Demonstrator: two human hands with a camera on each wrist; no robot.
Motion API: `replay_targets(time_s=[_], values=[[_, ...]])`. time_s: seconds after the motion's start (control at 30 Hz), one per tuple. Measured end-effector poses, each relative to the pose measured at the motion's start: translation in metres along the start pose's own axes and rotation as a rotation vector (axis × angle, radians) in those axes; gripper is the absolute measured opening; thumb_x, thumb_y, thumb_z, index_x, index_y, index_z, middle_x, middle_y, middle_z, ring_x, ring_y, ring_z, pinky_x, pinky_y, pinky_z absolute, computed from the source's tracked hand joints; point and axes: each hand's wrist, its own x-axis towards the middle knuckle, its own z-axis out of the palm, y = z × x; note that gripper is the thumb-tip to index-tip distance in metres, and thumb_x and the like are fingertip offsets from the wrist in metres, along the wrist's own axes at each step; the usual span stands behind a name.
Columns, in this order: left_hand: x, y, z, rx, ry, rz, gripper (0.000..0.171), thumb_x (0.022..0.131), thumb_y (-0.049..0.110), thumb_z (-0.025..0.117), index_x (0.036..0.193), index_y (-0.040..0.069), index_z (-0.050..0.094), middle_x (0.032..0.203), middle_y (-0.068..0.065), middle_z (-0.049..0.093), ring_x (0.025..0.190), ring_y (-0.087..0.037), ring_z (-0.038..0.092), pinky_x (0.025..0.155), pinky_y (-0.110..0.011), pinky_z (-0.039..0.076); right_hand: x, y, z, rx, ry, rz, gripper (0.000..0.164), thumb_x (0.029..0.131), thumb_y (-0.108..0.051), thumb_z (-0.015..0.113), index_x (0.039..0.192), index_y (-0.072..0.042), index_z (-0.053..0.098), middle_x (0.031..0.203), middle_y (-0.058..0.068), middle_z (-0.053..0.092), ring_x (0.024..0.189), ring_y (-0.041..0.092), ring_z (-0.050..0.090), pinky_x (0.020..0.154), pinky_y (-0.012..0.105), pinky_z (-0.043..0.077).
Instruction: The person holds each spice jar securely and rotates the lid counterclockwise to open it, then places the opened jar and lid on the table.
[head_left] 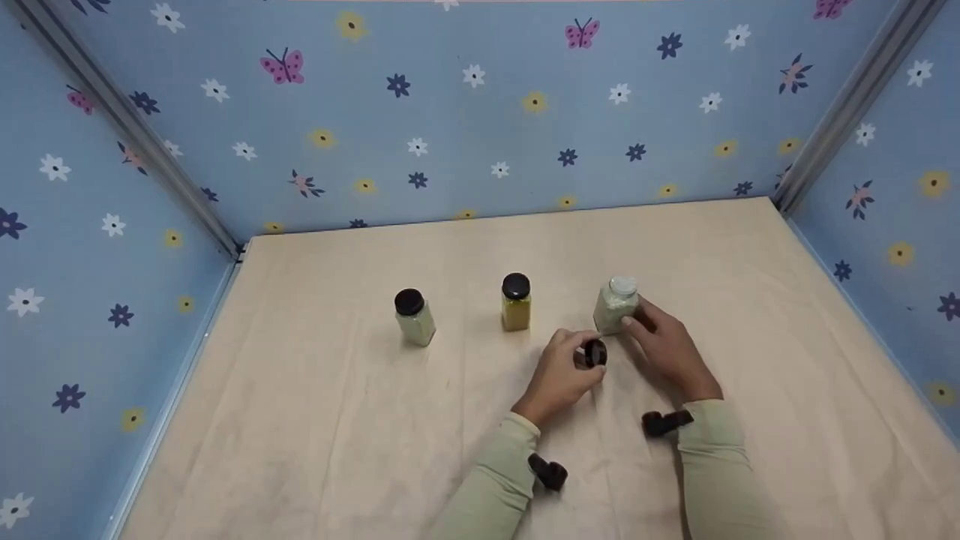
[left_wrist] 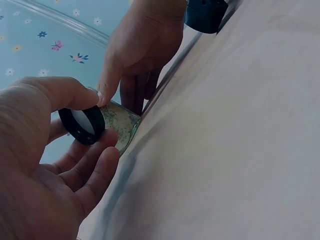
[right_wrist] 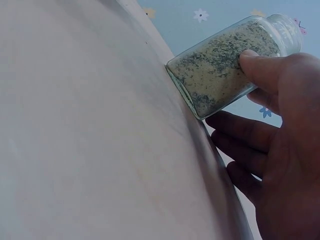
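My left hand (head_left: 556,376) pinches a round black screw lid (head_left: 596,353) between thumb and fingers, its hollow side partly showing. Just beyond it stands a clear glass spice jar (head_left: 614,309) without a lid on its neck. Pale green seasoning with dark flecks fills most of the jar, as the right wrist view shows. My right hand (head_left: 670,354) holds the jar from its right side, thumb on the near face and index finger behind; the other fingers sit low near the cloth. Lid and jar are apart.
Left of the held jar stand two capped glass jars: one with yellow-brown contents (head_left: 516,313) and one with pale green contents (head_left: 416,328). A beige cloth (head_left: 360,427) covers the table. Blue patterned panels (head_left: 465,120) with metal corner posts enclose its back and sides.
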Motion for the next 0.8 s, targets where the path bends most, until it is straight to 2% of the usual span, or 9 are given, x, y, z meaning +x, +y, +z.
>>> replay_targets(time_s=[0.33,0.6,0.8], values=[[0.002,0.000,0.001,0.016,-0.028,-0.029,0.048,0.083,0.013,0.074,0.130,0.010,0.067,0.111,-0.002,0.058,0.099,-0.010,0.054,0.087,-0.022,0.045,0.000,0.003,0.001,0.006,0.009,0.000,0.066,0.101,-0.053,0.050,0.157,-0.021,0.036,0.151,0.009,0.046,0.140,0.029,0.041,0.113,0.052,0.032],[-0.005,0.004,0.007,0.019,-0.084,-0.022,0.054,0.081,0.011,0.074,0.134,0.010,0.065,0.112,-0.002,0.057,0.099,-0.012,0.056,0.086,-0.021,0.046,-0.001,0.003,0.002,0.001,0.018,-0.023,0.061,0.102,-0.048,0.052,0.156,-0.022,0.038,0.149,0.009,0.049,0.138,0.028,0.043,0.112,0.051,0.034],[-0.002,0.007,0.011,0.032,-0.099,-0.036,0.054,0.082,0.014,0.076,0.133,0.010,0.060,0.114,0.001,0.057,0.099,-0.009,0.056,0.086,-0.022,0.046,0.001,0.002,0.000,-0.003,0.017,-0.009,0.063,0.103,-0.049,0.051,0.156,-0.020,0.037,0.151,0.010,0.048,0.140,0.028,0.041,0.113,0.051,0.032]])
